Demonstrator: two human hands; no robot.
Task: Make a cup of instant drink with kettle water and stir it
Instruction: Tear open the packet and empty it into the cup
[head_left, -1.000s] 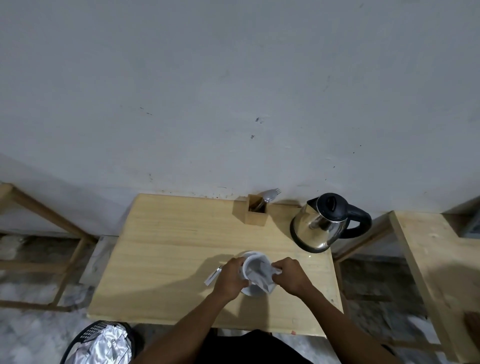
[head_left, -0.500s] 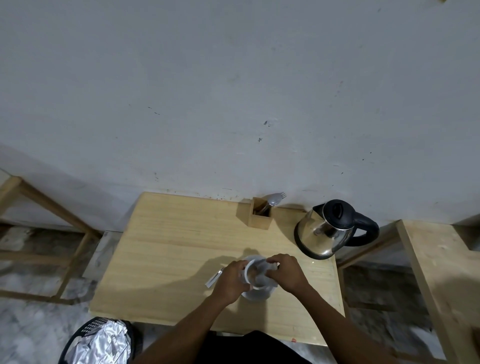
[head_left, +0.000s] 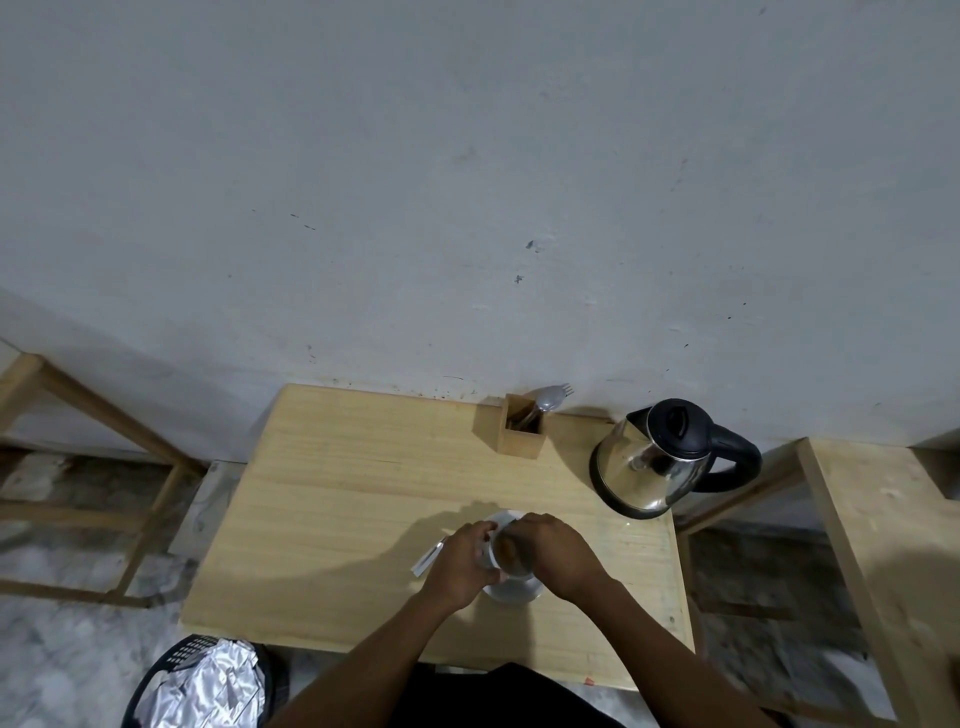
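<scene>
A white cup (head_left: 511, 555) with brown contents stands on a white saucer (head_left: 511, 592) near the front of the wooden table (head_left: 337, 493). My left hand (head_left: 460, 564) is wrapped round the cup's left side. My right hand (head_left: 558, 553) curls against its right rim with the fingertips over the far edge; what they pinch is hidden. A thin white strip (head_left: 428, 556) pokes out from under my left hand. The steel kettle (head_left: 654, 467), with black lid and handle, stands at the back right, apart from both hands.
A wooden holder (head_left: 522, 431) with a fork and spoon (head_left: 550, 400) stands at the table's back edge by the wall. A black bin with a silvery bag (head_left: 202, 686) sits on the floor front left. Wooden frames (head_left: 78, 405) flank the table, and a second table (head_left: 883, 519) stands right.
The white sachet held over the cup a second ago is no longer visible. My right hand has moved up to the cup's rim, and brown contents now show inside the cup.
</scene>
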